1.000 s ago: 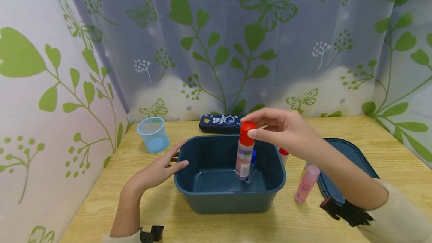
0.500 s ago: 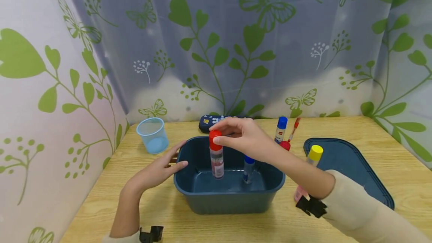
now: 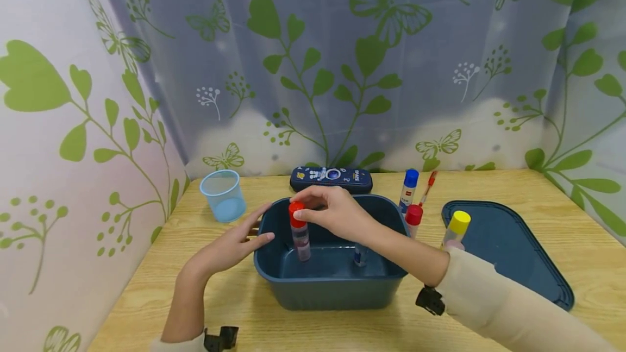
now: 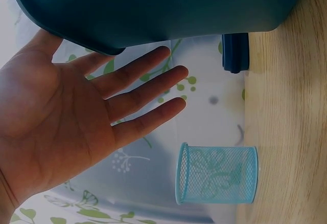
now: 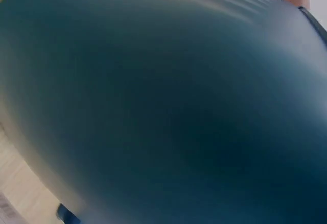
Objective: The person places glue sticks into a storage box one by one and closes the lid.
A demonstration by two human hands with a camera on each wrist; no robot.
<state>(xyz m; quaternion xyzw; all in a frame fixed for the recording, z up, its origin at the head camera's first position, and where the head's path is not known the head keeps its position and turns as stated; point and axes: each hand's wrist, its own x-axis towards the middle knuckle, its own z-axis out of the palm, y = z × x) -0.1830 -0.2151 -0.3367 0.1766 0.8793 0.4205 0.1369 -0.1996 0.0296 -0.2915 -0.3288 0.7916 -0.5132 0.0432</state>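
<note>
A dark blue plastic bin (image 3: 332, 287) stands on the wooden table. My right hand (image 3: 326, 212) pinches the red cap of a glue stick (image 3: 299, 232) and holds it upright inside the bin near its left wall. A blue-capped glue stick (image 3: 361, 255) stands in the bin to the right of it. My left hand (image 3: 233, 241) rests flat with straight fingers against the bin's left rim; in the left wrist view the open palm (image 4: 76, 121) lies beside the bin's wall (image 4: 168, 9). The right wrist view shows only blurred blue bin plastic (image 5: 168, 106).
A light blue mesh cup (image 3: 222, 195) stands at the back left. A dark pencil case (image 3: 331, 178) lies behind the bin. Right of the bin stand blue-capped (image 3: 408, 186), red-capped (image 3: 413, 218) and yellow-capped (image 3: 457, 228) glue sticks, a red pen (image 3: 427, 184), and the bin's lid (image 3: 508, 249).
My right hand has carried the red-capped glue stick leftward across the bin and lowered it toward the bottom. The left hand has stayed on the rim.
</note>
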